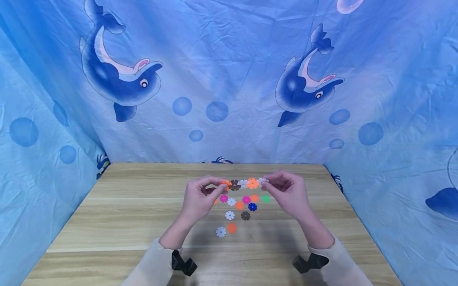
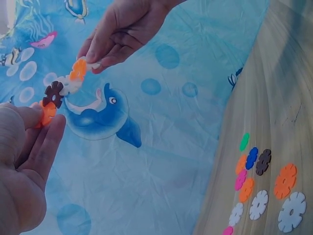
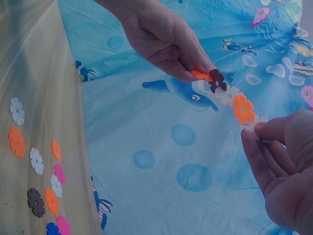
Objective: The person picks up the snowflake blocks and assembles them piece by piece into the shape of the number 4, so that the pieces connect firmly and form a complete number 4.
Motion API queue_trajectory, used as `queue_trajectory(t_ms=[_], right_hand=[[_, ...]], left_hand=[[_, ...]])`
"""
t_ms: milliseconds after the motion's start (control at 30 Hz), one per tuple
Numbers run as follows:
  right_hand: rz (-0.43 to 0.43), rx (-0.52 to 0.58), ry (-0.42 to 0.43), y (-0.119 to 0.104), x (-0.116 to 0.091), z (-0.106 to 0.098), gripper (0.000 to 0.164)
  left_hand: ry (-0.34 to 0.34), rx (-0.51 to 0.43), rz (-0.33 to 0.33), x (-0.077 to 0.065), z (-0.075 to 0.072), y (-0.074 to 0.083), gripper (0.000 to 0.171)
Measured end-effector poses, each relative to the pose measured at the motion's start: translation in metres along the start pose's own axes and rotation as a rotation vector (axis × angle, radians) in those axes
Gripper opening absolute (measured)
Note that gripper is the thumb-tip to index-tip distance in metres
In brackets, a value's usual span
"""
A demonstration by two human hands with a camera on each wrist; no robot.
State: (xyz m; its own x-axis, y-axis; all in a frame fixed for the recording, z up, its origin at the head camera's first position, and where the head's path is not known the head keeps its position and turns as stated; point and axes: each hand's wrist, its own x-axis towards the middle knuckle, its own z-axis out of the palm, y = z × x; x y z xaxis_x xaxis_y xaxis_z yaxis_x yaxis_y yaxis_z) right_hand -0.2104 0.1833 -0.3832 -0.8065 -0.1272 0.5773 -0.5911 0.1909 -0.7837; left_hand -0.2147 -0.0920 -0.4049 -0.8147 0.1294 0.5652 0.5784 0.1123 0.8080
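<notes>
A short chain of notched plastic snowflake discs is stretched between my two hands above the table. From left to right it runs orange, brown (image 1: 234, 185), white (image 1: 243, 184), orange (image 1: 252, 183) and white. My left hand (image 1: 200, 196) pinches the orange end disc (image 2: 48, 113) between thumb and fingers. At the other end, my right hand (image 1: 289, 194) pinches the white disc (image 3: 255, 126), partly hidden by the fingertips. The discs overlap at their edges, joined in a line.
Several loose discs lie flat on the wooden table (image 1: 125, 222) below the hands, among them a green disc (image 1: 266, 199), a blue disc (image 1: 252, 206), a brown disc (image 1: 245, 215) and a white disc (image 1: 221, 232). A blue dolphin-printed cloth (image 1: 229, 79) hangs behind and at the sides.
</notes>
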Motion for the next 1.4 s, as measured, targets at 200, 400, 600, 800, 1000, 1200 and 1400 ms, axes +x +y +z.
queue_trajectory(t_ms=[200,400,600,800,1000,1200,1400], right_hand=[[-0.018,0.019,-0.015,-0.001,0.001,0.001,0.013],[-0.029,0.032,-0.041,-0.002,0.004,0.0,0.011],[-0.004,0.062,-0.085,-0.003,0.005,-0.004,0.009],[0.0,0.085,-0.114,-0.004,0.008,-0.006,0.008],[-0.038,0.119,-0.138,-0.002,0.01,-0.006,0.016],[-0.055,0.16,-0.159,-0.002,0.01,-0.006,0.017],[-0.098,0.205,-0.169,-0.003,0.009,-0.004,0.011]], left_hand=[[0.001,0.002,-0.018,0.002,-0.002,0.001,0.008],[-0.004,-0.006,-0.003,0.002,-0.004,0.002,0.005],[-0.018,-0.024,0.01,0.002,-0.005,0.002,0.003],[-0.042,-0.086,0.036,0.004,-0.005,0.001,0.005],[-0.033,-0.089,0.049,0.004,-0.006,-0.001,0.005],[-0.03,-0.082,0.077,0.004,-0.006,-0.004,0.006],[-0.026,-0.12,0.095,0.003,-0.003,-0.005,0.005]])
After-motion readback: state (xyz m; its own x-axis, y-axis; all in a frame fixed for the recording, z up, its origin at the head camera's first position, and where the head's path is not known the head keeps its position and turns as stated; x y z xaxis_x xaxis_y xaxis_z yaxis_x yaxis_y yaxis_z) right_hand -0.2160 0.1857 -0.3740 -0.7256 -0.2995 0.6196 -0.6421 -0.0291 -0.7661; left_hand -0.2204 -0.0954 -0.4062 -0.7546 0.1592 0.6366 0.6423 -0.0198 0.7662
